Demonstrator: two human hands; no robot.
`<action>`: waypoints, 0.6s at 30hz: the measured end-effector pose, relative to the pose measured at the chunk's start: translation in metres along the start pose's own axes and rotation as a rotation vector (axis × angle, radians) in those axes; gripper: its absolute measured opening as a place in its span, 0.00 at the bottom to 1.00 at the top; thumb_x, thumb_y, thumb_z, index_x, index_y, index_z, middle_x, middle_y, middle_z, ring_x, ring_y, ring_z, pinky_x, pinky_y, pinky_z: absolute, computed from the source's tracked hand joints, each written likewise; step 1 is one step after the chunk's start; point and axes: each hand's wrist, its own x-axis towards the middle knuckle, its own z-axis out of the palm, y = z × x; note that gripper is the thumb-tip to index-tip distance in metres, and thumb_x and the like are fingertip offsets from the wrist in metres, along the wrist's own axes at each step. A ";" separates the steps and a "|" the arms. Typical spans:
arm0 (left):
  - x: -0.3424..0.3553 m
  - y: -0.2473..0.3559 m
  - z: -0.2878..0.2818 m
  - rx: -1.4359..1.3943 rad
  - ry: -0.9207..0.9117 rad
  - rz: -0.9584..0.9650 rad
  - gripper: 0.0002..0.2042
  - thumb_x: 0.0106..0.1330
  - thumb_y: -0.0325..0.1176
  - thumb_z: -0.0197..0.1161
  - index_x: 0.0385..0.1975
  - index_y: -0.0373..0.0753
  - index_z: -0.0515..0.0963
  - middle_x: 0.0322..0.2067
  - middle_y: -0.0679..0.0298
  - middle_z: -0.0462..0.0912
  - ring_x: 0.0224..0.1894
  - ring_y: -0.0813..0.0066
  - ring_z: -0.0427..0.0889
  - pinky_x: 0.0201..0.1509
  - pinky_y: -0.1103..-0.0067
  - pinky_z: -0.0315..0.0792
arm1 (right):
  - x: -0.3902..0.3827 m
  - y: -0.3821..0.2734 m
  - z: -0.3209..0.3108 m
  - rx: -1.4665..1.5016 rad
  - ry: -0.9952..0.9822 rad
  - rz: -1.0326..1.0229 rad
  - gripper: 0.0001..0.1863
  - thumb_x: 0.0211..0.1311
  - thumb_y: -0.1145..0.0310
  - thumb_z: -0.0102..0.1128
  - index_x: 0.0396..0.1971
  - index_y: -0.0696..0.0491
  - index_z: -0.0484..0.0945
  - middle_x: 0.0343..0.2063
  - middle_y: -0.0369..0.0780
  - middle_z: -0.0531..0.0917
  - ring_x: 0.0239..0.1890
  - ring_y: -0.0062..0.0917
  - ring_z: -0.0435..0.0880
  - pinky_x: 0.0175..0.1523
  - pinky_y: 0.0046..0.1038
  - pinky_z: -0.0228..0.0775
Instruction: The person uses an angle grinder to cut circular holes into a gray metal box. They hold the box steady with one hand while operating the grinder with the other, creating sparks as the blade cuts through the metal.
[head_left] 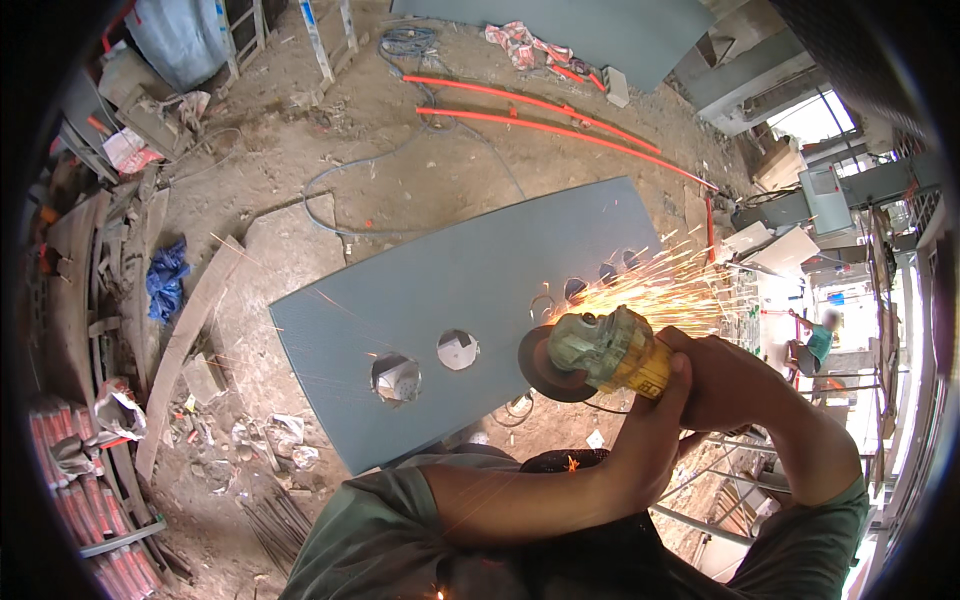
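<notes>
A yellow angle grinder [640,362] is gripped by both my hands, its dark round disc [553,364] against a grey metal panel [450,265]. My left hand [655,425] is closed at the near side of the grinder's body, fingers partly hidden. Wrapped round the rear of the body is my right hand [722,382]. Bright sparks [660,295] fly from the disc toward the right. Two round cut holes, a larger one [396,378] and a smaller one [458,350], open in the panel's left part. Several more round openings lie beyond the grinder, partly veiled by sparks.
Long orange pipes [540,122] and a grey cable [345,165] lie on the dirt floor beyond the panel. Planks [185,345] and a blue plastic bag [167,280] are at left. Another person [818,345] is at far right, near metal framing.
</notes>
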 end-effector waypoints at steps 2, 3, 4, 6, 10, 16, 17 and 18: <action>-0.001 0.000 0.001 0.008 0.000 0.011 0.36 0.78 0.63 0.56 0.74 0.43 0.60 0.66 0.65 0.73 0.70 0.70 0.73 0.77 0.61 0.68 | 0.001 -0.001 -0.002 -0.010 -0.011 -0.008 0.28 0.58 0.56 0.73 0.52 0.55 0.76 0.42 0.50 0.86 0.47 0.51 0.88 0.53 0.46 0.81; -0.001 0.001 0.001 0.012 0.001 0.018 0.36 0.78 0.64 0.56 0.74 0.43 0.60 0.66 0.65 0.73 0.70 0.70 0.73 0.77 0.60 0.68 | 0.002 0.001 -0.001 -0.015 -0.002 -0.032 0.28 0.58 0.55 0.73 0.52 0.55 0.76 0.44 0.50 0.86 0.48 0.51 0.88 0.54 0.45 0.81; -0.002 0.000 0.003 0.019 0.003 0.032 0.36 0.78 0.64 0.55 0.74 0.44 0.59 0.67 0.64 0.73 0.71 0.70 0.73 0.77 0.60 0.68 | 0.002 0.002 -0.001 -0.019 0.008 -0.052 0.28 0.58 0.55 0.73 0.52 0.55 0.77 0.45 0.49 0.85 0.49 0.50 0.88 0.54 0.45 0.81; -0.003 0.000 0.006 0.033 0.007 0.062 0.37 0.78 0.65 0.54 0.75 0.44 0.59 0.67 0.63 0.72 0.71 0.69 0.72 0.77 0.59 0.69 | 0.004 0.003 0.001 -0.041 0.009 -0.053 0.30 0.55 0.59 0.76 0.55 0.54 0.75 0.41 0.49 0.87 0.48 0.48 0.89 0.53 0.43 0.81; 0.004 -0.003 -0.001 0.090 0.001 0.065 0.38 0.78 0.67 0.53 0.75 0.44 0.58 0.68 0.62 0.71 0.71 0.67 0.73 0.77 0.59 0.69 | 0.008 0.008 0.005 -0.116 0.019 -0.133 0.32 0.53 0.60 0.77 0.57 0.53 0.75 0.40 0.49 0.87 0.47 0.47 0.90 0.52 0.43 0.81; 0.002 -0.005 0.001 0.162 0.027 0.009 0.37 0.77 0.68 0.53 0.73 0.44 0.61 0.67 0.63 0.73 0.70 0.68 0.74 0.76 0.61 0.69 | -0.005 0.016 0.011 0.079 0.078 -0.058 0.31 0.52 0.56 0.77 0.54 0.54 0.76 0.42 0.50 0.89 0.48 0.49 0.90 0.53 0.44 0.82; 0.002 -0.007 -0.001 0.178 0.016 -0.001 0.37 0.77 0.67 0.53 0.72 0.44 0.61 0.66 0.63 0.73 0.70 0.69 0.74 0.76 0.62 0.69 | -0.011 0.015 0.011 0.079 0.082 -0.024 0.32 0.52 0.56 0.78 0.54 0.54 0.76 0.42 0.51 0.89 0.47 0.49 0.90 0.53 0.44 0.82; 0.002 -0.009 -0.001 0.195 0.005 -0.012 0.36 0.77 0.67 0.53 0.72 0.45 0.62 0.66 0.64 0.74 0.70 0.70 0.74 0.76 0.63 0.69 | -0.019 0.013 0.010 0.080 0.086 0.010 0.32 0.52 0.57 0.78 0.54 0.54 0.76 0.41 0.51 0.90 0.47 0.50 0.90 0.53 0.44 0.82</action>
